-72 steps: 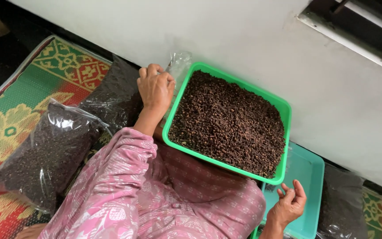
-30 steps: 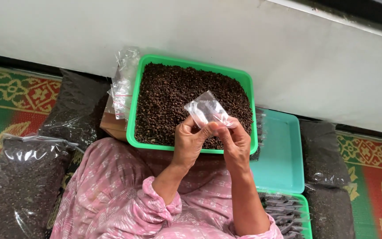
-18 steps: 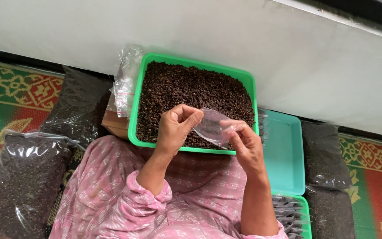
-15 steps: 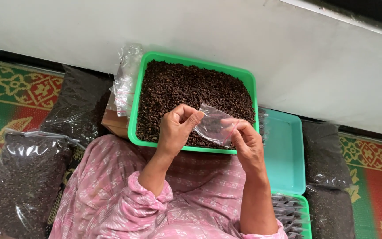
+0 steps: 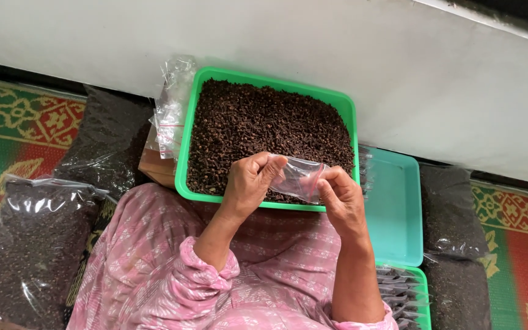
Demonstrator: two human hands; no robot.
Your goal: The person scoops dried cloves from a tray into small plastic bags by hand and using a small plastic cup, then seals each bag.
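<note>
A small clear plastic bag is stretched between my two hands over the near edge of a green tray. The tray rests on my lap and is full of dark brown dried cloves. My left hand pinches the bag's left end with thumb and fingers. My right hand grips its right end. The bag looks empty.
A stack of clear small bags lies left of the tray on a cardboard box. Big plastic sacks of cloves sit on the patterned mat at left and right. A teal tray and a green tray of filled packets are at right.
My left hand came away from the bag stack and both hands met over the tray with one small bag. The bag has lowered and turned flat between them.
</note>
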